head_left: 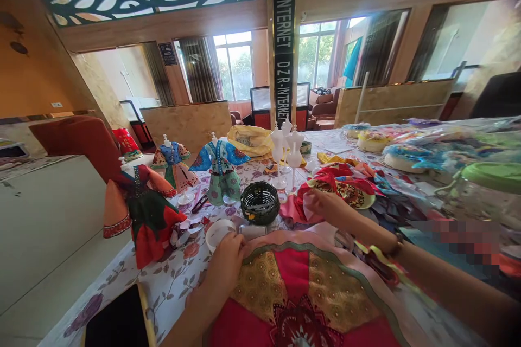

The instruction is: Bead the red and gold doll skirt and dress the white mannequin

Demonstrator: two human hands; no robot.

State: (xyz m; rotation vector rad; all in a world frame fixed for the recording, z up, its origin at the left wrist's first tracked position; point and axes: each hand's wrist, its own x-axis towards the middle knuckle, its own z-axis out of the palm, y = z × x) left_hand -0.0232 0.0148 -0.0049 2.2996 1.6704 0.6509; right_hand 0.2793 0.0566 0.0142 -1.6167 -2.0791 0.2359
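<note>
A round patchwork cloth (292, 272) in red and patterned gold, with a green band and a pale pink border, lies in front of me. My left hand (228, 256) is closed at its far left edge, fingers curled on the pink border. Beside those fingers is a white ring-shaped roll (215, 232). My right hand (321, 204) is raised past the cloth's far edge, its fingers curled together in front of red fabric scraps (299, 207). Whatever it may pinch is too small to see. A dark woven basket (259, 207) stands between and beyond the hands.
Miniature dresses on stands, including a blue one (217, 165) and a red and green one (147, 211), stand at the left. White mannequin stands (293, 154) rise mid-table. A phone (116, 317) lies at the near left. A green-lidded jar (484, 195) and fabric heaps fill the right.
</note>
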